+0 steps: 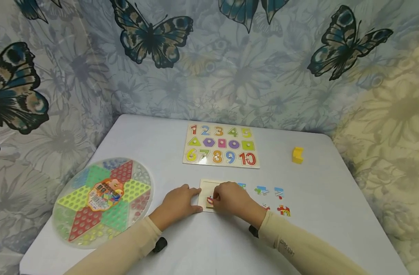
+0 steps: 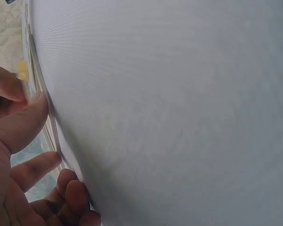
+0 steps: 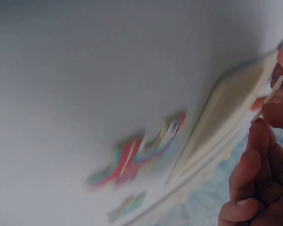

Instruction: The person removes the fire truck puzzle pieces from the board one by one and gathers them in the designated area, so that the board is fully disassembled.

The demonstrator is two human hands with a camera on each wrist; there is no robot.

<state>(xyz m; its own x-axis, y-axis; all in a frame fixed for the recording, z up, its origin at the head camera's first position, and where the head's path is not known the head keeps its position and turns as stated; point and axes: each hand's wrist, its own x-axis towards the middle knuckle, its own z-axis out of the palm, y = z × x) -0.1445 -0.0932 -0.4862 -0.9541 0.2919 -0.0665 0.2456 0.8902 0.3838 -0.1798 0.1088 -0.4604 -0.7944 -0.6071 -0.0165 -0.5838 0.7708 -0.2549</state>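
Note:
My left hand is at the left edge of a shallow wooden puzzle tray, thumb and index finger spread apart and touching its side. In the left wrist view the tray's thin edge meets those fingertips. Over the tray, my right hand pinches a small flat puzzle piece with red and white on it. The right wrist view shows that piece edge-on between thumb and finger. Right of the tray lie several loose colourful puzzle pieces, partly hidden by my right hand.
A number and shape board lies behind the tray. To the left is a round star-patterned game board. A yellow block stands at the back right of the white table. A butterfly-patterned wall covering rises behind.

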